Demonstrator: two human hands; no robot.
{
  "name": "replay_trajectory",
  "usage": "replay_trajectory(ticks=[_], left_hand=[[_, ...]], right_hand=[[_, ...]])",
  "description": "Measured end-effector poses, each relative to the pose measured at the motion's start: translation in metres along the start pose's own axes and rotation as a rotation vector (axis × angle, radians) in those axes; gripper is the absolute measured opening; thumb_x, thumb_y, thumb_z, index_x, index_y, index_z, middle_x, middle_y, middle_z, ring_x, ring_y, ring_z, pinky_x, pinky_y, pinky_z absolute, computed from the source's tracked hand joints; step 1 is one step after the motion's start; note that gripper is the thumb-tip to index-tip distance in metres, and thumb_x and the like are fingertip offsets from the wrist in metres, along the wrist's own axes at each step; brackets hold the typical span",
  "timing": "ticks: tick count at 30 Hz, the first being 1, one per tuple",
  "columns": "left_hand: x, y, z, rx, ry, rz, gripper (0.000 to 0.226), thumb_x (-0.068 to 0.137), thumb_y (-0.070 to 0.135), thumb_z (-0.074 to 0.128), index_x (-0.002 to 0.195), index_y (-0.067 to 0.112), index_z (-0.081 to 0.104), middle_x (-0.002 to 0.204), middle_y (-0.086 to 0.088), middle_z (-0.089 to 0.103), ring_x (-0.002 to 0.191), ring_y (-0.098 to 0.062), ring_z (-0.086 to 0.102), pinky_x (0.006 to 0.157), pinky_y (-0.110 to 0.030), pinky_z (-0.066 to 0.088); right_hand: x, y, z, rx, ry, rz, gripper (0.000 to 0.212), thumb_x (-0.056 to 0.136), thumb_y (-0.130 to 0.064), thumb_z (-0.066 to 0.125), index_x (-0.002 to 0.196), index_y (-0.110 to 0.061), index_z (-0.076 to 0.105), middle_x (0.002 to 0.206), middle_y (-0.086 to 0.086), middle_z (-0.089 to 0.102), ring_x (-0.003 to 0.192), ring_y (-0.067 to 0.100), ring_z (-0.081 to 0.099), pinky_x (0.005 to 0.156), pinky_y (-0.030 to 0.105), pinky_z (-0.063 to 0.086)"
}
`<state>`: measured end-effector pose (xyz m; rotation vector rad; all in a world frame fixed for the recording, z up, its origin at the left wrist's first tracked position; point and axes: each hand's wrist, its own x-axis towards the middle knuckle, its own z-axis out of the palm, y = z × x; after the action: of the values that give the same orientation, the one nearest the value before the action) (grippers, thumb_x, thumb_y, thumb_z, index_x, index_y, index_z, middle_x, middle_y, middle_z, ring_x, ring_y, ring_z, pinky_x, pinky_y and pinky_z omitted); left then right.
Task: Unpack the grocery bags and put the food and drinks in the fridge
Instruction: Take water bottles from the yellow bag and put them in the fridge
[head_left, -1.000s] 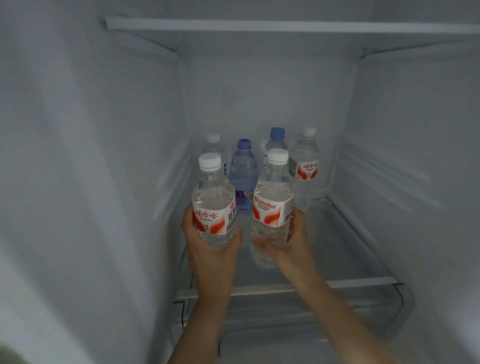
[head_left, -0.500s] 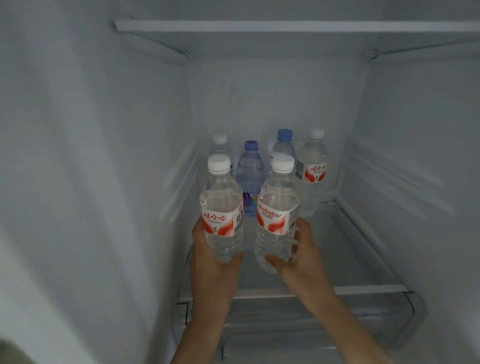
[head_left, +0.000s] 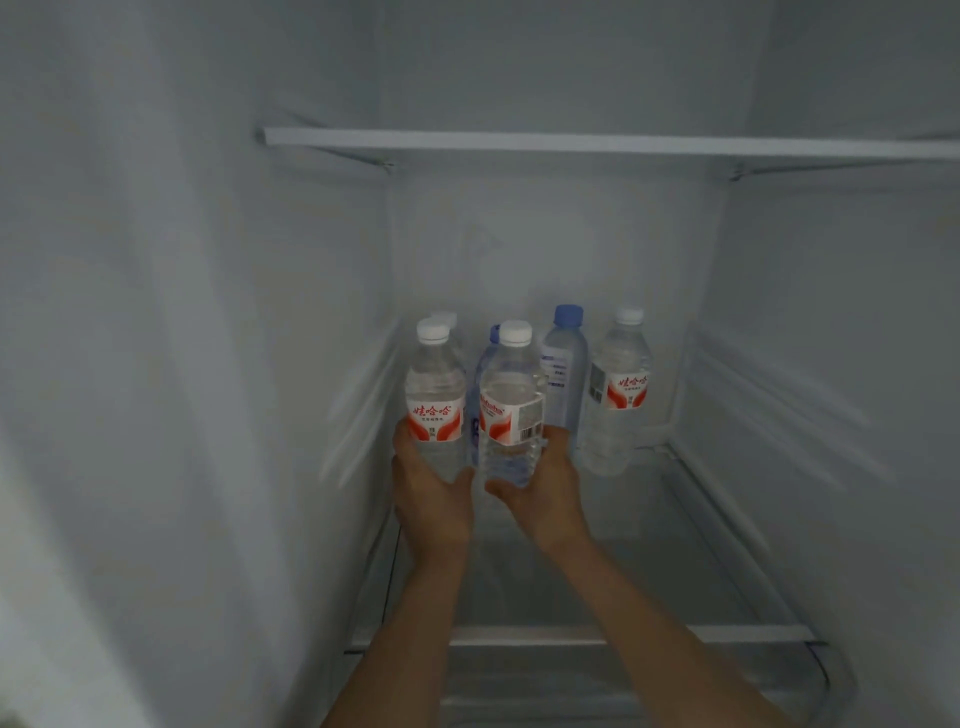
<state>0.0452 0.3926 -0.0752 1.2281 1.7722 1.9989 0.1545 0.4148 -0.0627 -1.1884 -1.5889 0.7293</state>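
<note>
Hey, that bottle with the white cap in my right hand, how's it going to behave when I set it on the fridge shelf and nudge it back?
The bottle in your right hand looks full, so probably heavy for its size. It is tall and narrow, so a high push may tip it into the blue-capped bottle behind. Its thin ribbed plastic likely gives slightly under a squeeze.

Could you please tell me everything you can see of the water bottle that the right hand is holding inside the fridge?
The bottle in the right hand is clear ribbed plastic with a white screw cap, which looks closed, and a red-and-white label showing a barcode on its side. It holds clear water and stands roughly upright. The right hand grips its lower part from below. It sits close beside the bottle in the left hand, in front of the bottles at the back of the shelf.
</note>
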Motion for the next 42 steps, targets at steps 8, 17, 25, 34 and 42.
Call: replay_trajectory(ticks=[8,17,25,34,42], left_hand=[[0.012,-0.014,0.012,0.021,-0.004,-0.013,0.089,0.072,0.001,0.080,0.146,0.020,0.034,0.135,-0.006,0.053,0.122,-0.023,0.054,0.095,-0.031,0.045],[0.013,-0.021,0.001,0.037,-0.113,-0.036,0.096,0.076,0.007,0.078,0.151,0.031,0.022,0.145,0.003,0.047,0.129,-0.016,0.049,0.103,-0.039,0.045],[-0.002,-0.027,-0.016,0.055,-0.124,-0.084,0.061,0.089,0.009,0.059,0.145,0.021,0.038,0.135,-0.004,0.056,0.120,-0.022,0.056,0.100,-0.048,0.048],[-0.050,0.008,-0.043,0.024,-0.240,-0.178,0.064,0.091,-0.001,0.055,0.148,0.018,0.034,0.143,-0.001,0.047,0.126,-0.019,0.048,0.109,-0.038,0.041],[-0.116,0.047,-0.096,-0.068,-0.348,-0.043,0.031,0.088,-0.001,0.054,0.110,0.021,0.059,0.093,0.008,0.065,0.086,0.005,0.059,0.074,-0.004,0.042]], right_hand=[[0.004,0.005,0.015,-0.037,0.088,-0.017,0.078,0.064,-0.007,0.086,0.124,-0.012,0.036,0.124,0.006,0.051,0.103,0.010,0.051,0.074,0.000,0.038],[-0.002,0.002,0.029,-0.139,0.154,0.002,0.083,0.068,-0.018,0.085,0.130,-0.013,0.029,0.128,0.012,0.042,0.113,0.031,0.052,0.094,0.042,0.050],[-0.005,-0.002,0.035,-0.232,0.159,0.022,0.083,0.072,-0.022,0.082,0.133,-0.008,0.027,0.128,0.015,0.040,0.113,0.032,0.045,0.092,0.039,0.043],[-0.042,0.002,0.012,-0.204,0.018,0.084,0.059,0.082,-0.015,0.071,0.132,-0.002,0.042,0.128,0.016,0.051,0.120,0.029,0.051,0.090,0.016,0.033],[-0.158,-0.023,-0.026,-0.225,0.196,0.016,0.045,0.087,-0.009,0.061,0.129,-0.013,0.048,0.116,-0.001,0.059,0.108,0.012,0.055,0.088,0.014,0.034]])
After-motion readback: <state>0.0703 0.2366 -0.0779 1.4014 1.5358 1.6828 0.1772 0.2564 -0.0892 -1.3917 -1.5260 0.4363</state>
